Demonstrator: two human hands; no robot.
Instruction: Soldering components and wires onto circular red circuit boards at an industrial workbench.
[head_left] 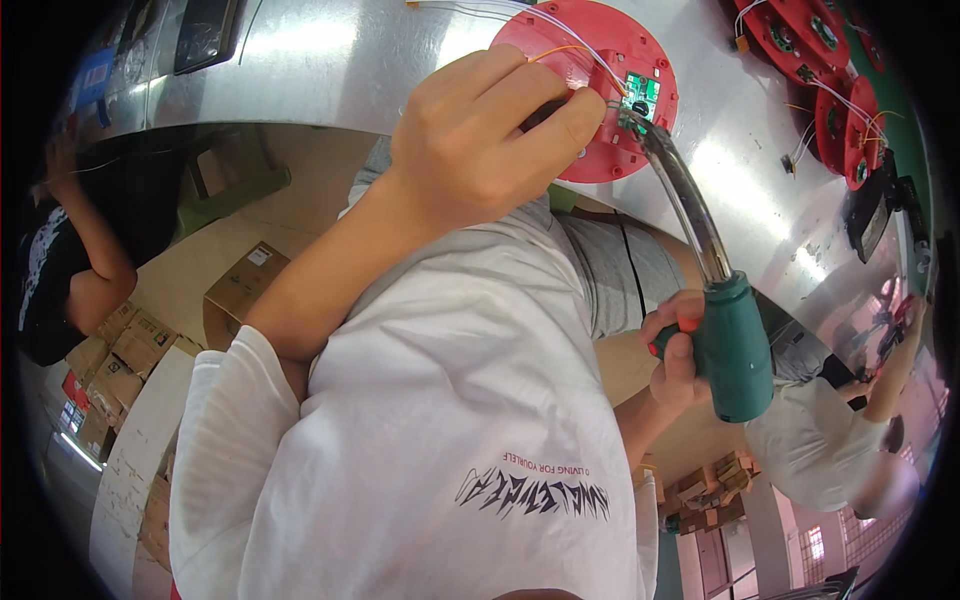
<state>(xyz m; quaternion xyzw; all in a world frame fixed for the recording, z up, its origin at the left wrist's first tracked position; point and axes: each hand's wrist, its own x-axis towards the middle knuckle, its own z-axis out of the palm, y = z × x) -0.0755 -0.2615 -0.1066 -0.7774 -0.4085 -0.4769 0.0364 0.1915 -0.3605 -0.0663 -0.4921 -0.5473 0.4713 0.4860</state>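
Observation:
A round red plastic disc (650, 55) lies on the metal bench at the top middle, with a small green circuit board (641, 88) set in it. Over the disc's left part, my left hand (490, 130) is closed in a pinch beside the board, with a thin wire at its fingertips. My right hand (678, 350) grips a soldering gun (737, 350) with a green body and a curved metal tube. The tube's tip meets the board's lower edge. White and orange wires (560, 22) run across the disc; my fingers hide part of it.
More red discs (805, 40) with boards and wires sit at the bench's right end, near a black object (872, 212). A dark tray-like device (205, 35) is at upper left. Other people work at left (100, 240) and right (820, 435). Cardboard boxes (245, 280) stand below.

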